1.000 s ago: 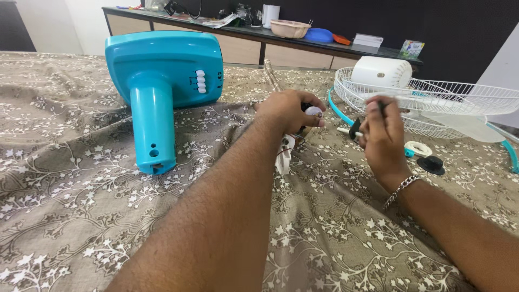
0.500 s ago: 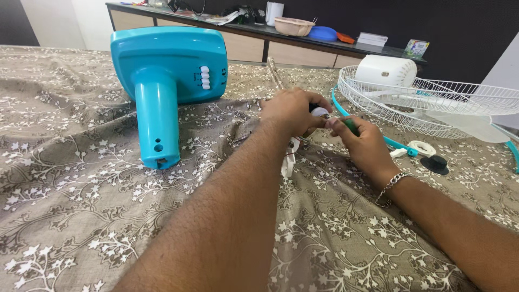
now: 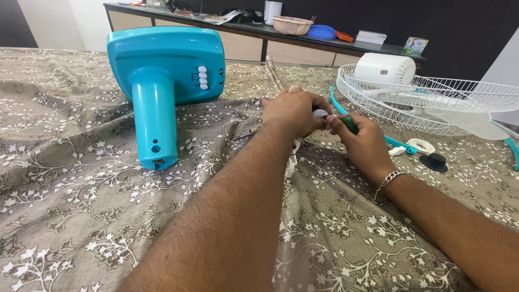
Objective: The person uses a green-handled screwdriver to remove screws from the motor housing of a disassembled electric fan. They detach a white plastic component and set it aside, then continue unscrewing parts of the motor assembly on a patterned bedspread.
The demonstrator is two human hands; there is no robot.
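Head view: two hands meet over a small white part on a patterned bedspread.
Blue fan base (image 3: 162, 81) lies left, white wire guard (image 3: 432, 100) right; white part (image 3: 320, 113) sits mostly hidden in closed left hand (image 3: 292, 111); right hand (image 3: 365, 143) grips a green-handled screwdriver (image 3: 350, 125) against it.

Both hands (image 3: 292, 111) on white part (image 3: 320, 113).

Bright, even indoor light, soft shadows, sharp focus, with slight wide-angle stretch at the edges.
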